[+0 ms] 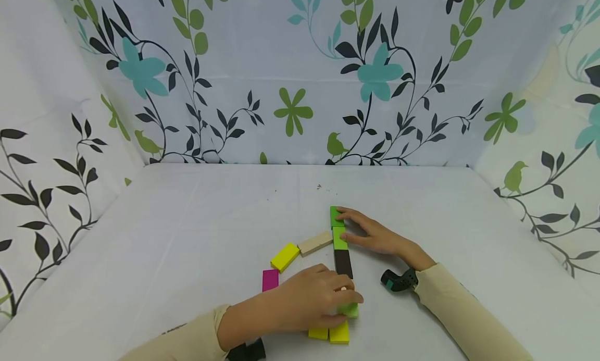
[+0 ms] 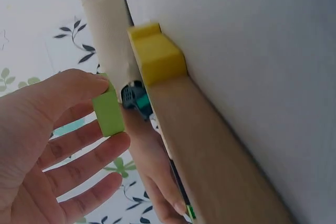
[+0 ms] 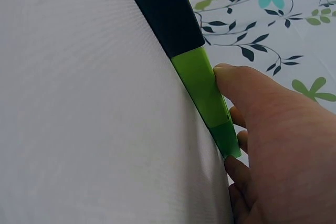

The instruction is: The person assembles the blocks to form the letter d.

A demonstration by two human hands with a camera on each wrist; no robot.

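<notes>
My left hand (image 1: 304, 293) pinches a light green block (image 2: 109, 113) between thumb and fingertips, above the near end of a line of blocks. In the left wrist view a yellow block (image 2: 160, 59) and a plain wooden block lie beyond it. My right hand (image 1: 375, 235) rests at the far end of the line. Its thumb touches the side of a lime green block (image 3: 202, 85), and its fingers touch a darker green block (image 3: 226, 139) at the tip. A dark block (image 1: 344, 263) adjoins the lime one. My left hand hides part of the line.
Left of the line, a tan block (image 1: 315, 243), a yellow block (image 1: 285, 257) and a magenta block (image 1: 270, 279) form a curve. Two yellow blocks, one on the right (image 1: 339, 334), lie at the near end. White cloth (image 1: 187, 236) covers the table; patterned cloth hangs around it.
</notes>
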